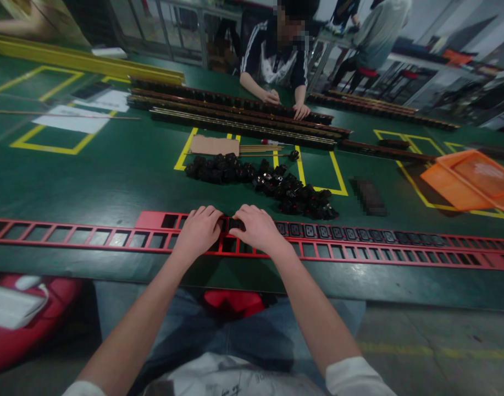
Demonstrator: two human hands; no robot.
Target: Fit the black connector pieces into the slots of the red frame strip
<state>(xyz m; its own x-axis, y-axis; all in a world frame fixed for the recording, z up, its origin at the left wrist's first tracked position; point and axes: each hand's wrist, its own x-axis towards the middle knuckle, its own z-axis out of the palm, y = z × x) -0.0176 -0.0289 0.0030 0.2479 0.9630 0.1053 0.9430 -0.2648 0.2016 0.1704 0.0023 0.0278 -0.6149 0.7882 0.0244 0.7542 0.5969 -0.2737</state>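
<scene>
A long red strip [123, 237] with rows of rectangular openings lies across the near side of the table. Black power sockets [337, 231] fill a run of its far-row openings to the right of my hands. My right hand [258, 226] is closed at the strip, its thumb and fingers around a black socket [237, 224] at an opening. Just to the left, my left hand [199, 230] has curled fingers pressed together at the strip's far edge; what they grip is hidden. Beyond my hands lies a pile of loose black sockets [293, 192].
Behind the pile are cardboard [214, 145] and long dark strips [243, 124]. Across the table, a co-worker's hands [302, 111] rest at those strips. An orange bin [470, 179] stands at right, and papers [72, 119] lie at left. A red stool [29, 324] is beside me.
</scene>
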